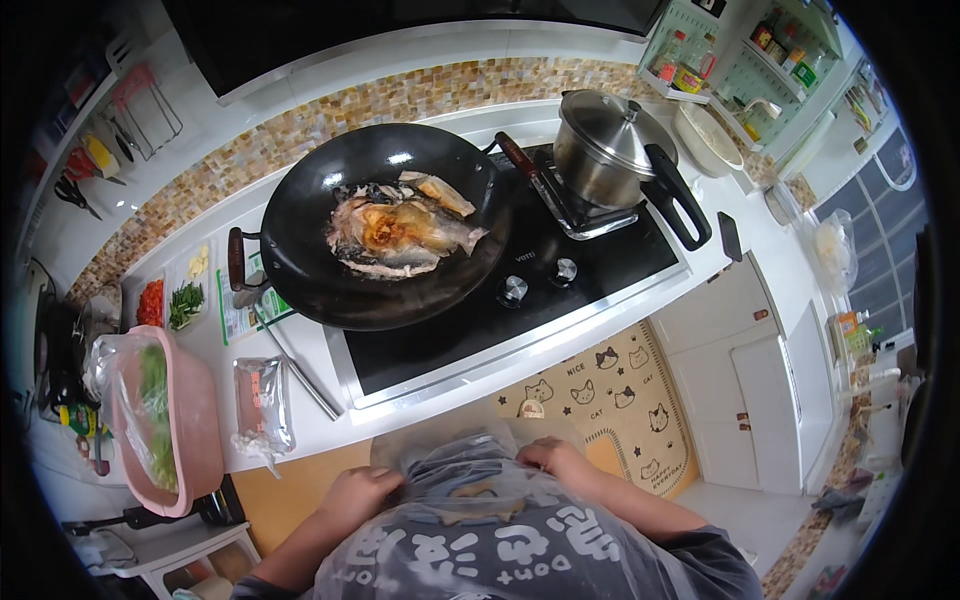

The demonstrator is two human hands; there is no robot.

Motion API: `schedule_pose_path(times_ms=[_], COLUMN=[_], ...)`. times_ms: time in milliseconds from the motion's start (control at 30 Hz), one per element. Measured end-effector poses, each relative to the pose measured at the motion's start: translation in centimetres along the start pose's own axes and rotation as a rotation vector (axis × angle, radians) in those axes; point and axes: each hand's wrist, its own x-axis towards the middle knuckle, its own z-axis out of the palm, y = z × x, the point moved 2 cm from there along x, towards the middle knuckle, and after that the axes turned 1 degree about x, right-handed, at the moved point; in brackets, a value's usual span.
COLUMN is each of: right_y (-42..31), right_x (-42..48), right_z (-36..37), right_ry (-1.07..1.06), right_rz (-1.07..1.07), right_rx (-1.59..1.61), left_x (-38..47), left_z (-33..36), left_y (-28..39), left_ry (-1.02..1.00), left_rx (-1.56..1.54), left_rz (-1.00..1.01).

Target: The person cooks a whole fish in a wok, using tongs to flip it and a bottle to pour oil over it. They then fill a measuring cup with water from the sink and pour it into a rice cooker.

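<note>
My left hand [369, 489] and my right hand [551, 455] are at my waist, each closed on an edge of the clear plastic apron [480, 472] over my dark printed T-shirt. In front of me a large black wok [300, 225] with wooden handles rests on the left side of the black gas hob [420, 356]. Fish pieces [405, 225] lie in the wok, browned on top. A steel ladle or spatula [300, 367] lies on the counter left of the hob, its head close to the wok's left handle. To the right, a lidded steel pressure cooker [600, 165] stands on the other burner.
At the left are a pink basin [195, 420] with bagged greens, a foil packet [262, 405], and trays with chopped red pepper [151, 303], chopped green herbs [185, 304] and garlic [199, 262]. A phone [728, 235] lies right of the hob. The cooker's black handle [679, 199] juts over the counter.
</note>
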Motion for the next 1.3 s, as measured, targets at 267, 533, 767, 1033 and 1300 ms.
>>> schedule_pose_path(times_ms=[267, 533, 767, 1033, 1300], right_y=[-2.4, 7.6, 16.2, 16.1, 16.5], right_x=[-1.6, -1.4, -3.0, 1.8, 6.9], right_z=[-1.2, -1.8, 1.3, -3.0, -6.0], right_ry=[0.01, -0.062, -0.133, 0.419, 1.267], right_rz=[-0.106, 0.362, 0.951, 0.769, 0.287], right_rx=[-0.004, 0.496, 0.917, 0.865, -0.054], left_x=[-1.6, -2.5, -7.1, -14.6, -15.9], left_z=[-2.5, 3.3, 13.9, 19.2, 8.6], left_y=[1.6, -8.2, -17.8, -25.1, -28.3], left_ry=[0.067, -0.198, 0.211, 1.861, 2.362], left_rx=[-0.062, -0.988, -2.184, -1.902, -1.191], left_rz=[0.1, -0.347, -0.511, -1.115, -1.312])
